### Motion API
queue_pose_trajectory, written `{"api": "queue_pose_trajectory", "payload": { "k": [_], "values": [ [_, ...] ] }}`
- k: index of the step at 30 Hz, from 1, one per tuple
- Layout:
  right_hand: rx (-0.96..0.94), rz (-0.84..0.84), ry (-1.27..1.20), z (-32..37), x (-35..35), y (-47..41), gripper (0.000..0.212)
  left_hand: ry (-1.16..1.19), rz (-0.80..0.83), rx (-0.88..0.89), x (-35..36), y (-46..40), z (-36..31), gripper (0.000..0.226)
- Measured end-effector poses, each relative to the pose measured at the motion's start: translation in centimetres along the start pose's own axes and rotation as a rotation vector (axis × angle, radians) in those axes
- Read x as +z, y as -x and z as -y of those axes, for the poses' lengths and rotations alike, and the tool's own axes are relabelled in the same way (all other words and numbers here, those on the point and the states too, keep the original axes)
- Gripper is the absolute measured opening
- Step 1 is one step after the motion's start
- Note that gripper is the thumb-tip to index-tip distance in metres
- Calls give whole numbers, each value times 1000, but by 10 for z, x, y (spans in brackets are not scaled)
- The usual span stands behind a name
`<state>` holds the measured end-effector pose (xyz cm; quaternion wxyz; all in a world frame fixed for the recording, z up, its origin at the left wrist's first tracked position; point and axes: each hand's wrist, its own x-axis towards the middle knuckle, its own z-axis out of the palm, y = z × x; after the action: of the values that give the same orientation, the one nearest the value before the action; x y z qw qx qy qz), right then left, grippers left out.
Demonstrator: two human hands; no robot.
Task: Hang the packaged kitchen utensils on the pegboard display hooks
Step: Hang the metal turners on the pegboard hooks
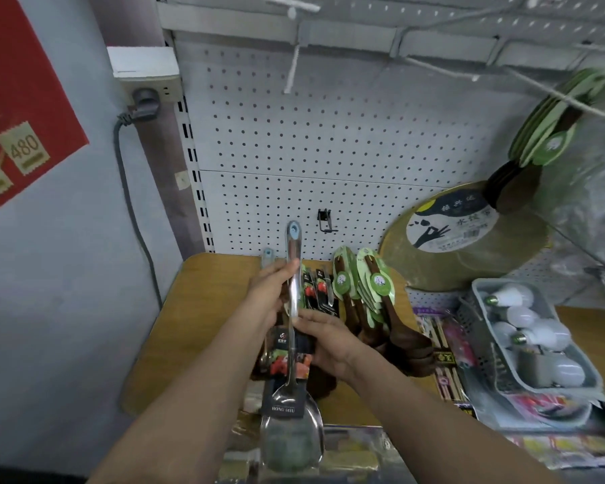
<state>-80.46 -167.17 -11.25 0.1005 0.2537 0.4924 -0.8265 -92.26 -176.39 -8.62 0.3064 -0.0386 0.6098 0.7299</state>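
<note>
Both hands [294, 319] clamped on packaged steel spatula [291, 344]; grey basket [552, 386] of light bulbs [524, 319] at right.

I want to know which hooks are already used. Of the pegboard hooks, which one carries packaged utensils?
The long white hook at upper right: green-carded wooden spoons hang on it. The short black hook and white hook are bare.

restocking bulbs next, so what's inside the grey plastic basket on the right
The grey basket holds several white light bulbs piled together. Whatever lies beneath them, on the basket's floor, is covered.
</note>
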Motion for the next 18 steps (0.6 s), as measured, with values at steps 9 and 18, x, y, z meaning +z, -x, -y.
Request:
{"api": "queue_pose_trajectory", "payload": {
  "k": [9, 18],
  "values": [
    [-169, -112, -55, -1, -117, 123, 26, 77, -6, 107, 150, 79, 50, 32],
    [-275, -312, -124, -23, -268, 265, 14, 51, 145, 93, 329, 168, 138, 13]
  ]
}}
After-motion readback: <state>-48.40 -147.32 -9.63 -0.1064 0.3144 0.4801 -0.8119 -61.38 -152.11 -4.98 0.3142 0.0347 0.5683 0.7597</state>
